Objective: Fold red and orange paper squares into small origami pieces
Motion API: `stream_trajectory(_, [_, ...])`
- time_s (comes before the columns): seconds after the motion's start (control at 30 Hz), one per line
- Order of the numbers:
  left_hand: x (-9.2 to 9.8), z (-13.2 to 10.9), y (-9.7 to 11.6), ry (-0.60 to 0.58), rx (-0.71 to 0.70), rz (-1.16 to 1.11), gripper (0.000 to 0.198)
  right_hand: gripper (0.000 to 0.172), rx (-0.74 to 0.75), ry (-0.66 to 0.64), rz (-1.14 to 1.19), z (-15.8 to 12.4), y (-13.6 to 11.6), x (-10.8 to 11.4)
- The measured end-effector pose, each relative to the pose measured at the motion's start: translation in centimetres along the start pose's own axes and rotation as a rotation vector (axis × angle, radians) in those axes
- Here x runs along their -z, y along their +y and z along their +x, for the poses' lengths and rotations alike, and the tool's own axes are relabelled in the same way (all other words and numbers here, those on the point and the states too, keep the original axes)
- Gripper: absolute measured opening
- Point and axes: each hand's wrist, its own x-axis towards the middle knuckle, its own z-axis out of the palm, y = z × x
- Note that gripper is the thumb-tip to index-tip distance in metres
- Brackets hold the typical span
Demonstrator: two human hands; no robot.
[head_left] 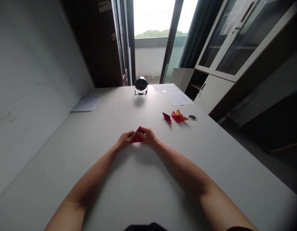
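A folded piece of red paper [137, 136] lies on the white table [148, 179] in front of me. My left hand [125, 139] pinches its left side with closed fingers. My right hand [148, 136] grips its right side, fingers pressed on the upper corner. Both forearms reach forward from the bottom of the view. Part of the paper is hidden under my fingers.
Further right lie three small folded paper pieces: dark red [167, 117], red [176, 117] and orange [181, 116], beside a round cable hole [193, 117]. A small desk fan [141, 85] stands at the far edge. Paper sheets [86, 103] lie left; more sheets [177, 97] right.
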Motion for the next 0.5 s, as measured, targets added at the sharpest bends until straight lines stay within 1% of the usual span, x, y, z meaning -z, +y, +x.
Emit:
stream_trajectory(0.17, [0.12,0.04,0.19,-0.029,-0.015,0.008,0.038,0.031,0.004,-0.013,0.005,0.05,0.05,-0.09])
stream_trajectory(0.37, [0.16,0.07,0.23,-0.061,0.01,-0.005,0.038,0.035,0.01,0.049,-0.035,0.16,0.09,-0.28])
stream_trajectory(0.5, [0.15,0.05,0.19,-0.074,0.009,-0.005,0.038,0.034,0.011,0.087,-0.041,0.25,0.13,-0.21])
